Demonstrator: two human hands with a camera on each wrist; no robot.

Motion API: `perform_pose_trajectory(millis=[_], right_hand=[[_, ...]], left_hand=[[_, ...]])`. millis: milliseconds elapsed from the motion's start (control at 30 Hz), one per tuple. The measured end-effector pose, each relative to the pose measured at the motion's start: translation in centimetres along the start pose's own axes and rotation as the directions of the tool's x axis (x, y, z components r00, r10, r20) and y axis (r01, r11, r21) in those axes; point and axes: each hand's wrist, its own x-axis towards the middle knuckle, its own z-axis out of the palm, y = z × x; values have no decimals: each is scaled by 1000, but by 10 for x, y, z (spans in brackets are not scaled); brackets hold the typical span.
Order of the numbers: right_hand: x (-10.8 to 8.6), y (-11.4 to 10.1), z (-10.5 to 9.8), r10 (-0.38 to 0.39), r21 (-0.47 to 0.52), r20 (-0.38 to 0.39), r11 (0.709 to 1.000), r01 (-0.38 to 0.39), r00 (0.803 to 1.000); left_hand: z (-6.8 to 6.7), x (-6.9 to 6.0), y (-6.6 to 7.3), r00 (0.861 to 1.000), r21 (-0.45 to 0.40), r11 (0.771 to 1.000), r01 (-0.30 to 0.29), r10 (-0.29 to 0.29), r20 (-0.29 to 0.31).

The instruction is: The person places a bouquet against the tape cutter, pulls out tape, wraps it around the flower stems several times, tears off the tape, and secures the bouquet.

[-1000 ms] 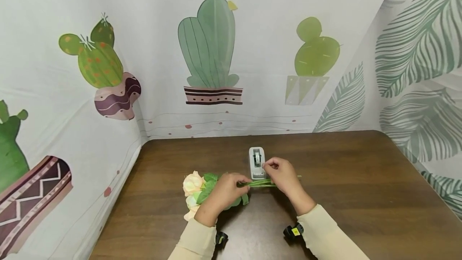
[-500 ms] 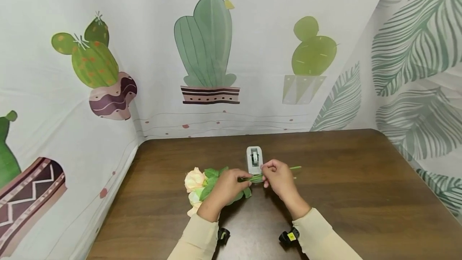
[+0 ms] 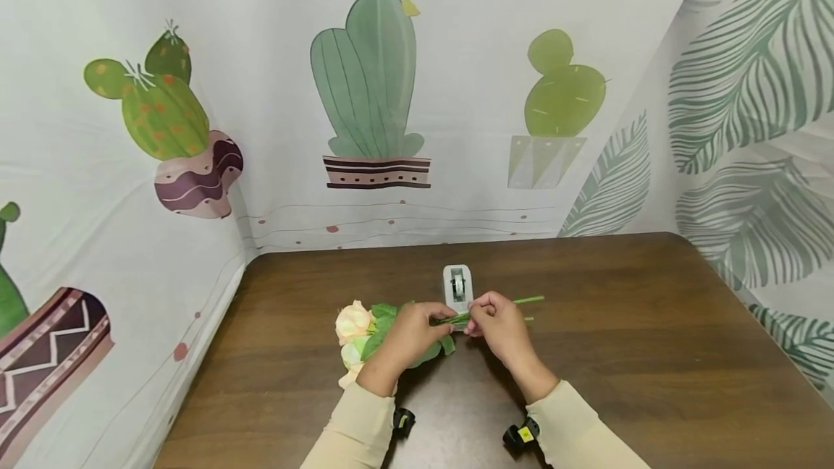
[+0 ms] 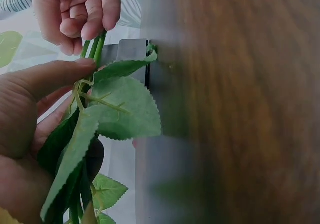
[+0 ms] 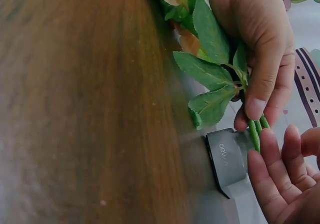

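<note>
A bunch of cream-peach roses [image 3: 354, 321] with green leaves [image 4: 125, 106] lies across the table, blossoms to the left. My left hand [image 3: 412, 335] grips its stems [image 5: 255, 134] just below the leaves, with the thumb over them. My right hand [image 3: 498, 324] is close beside it, its curled fingers [image 4: 92, 16] against the same stems. Its thumb and index finger meet in the head view; whether anything thin is between them cannot be seen. Stem ends stick out to the right of that hand. Behind the stems stands a grey-white tape dispenser [image 3: 457, 284], partly covered by them.
The brown wooden table [image 3: 619, 324] runs up to a white cloth [image 3: 469, 78] printed with cacti and leaves, which hangs at the back and left. Each wrist wears a small black camera [image 3: 521, 436].
My right hand has moved slightly left and down from beside the dispenser to the stems, closer to my left hand. The stem ends have tilted upward. The left hand keeps its grip.
</note>
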Motion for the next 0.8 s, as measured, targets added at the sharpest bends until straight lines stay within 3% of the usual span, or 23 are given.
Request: perform_pose_trajectory(millis=[167,367,800], right_hand=[[-2,-1,1,-17,-23,-16,1000,17,1000],[-3,1,2,-20,-28,-33,999,19,999],[-18,-9,8,-14,-46,-70,999,10,997]], left_hand=[[-2,1,-1,1000,-4,1000,-13,13,25],[-3,2,-2,999,-22,1000,17,-16,51],[-2,4,-1,1000,-14,1000,0,0,31]])
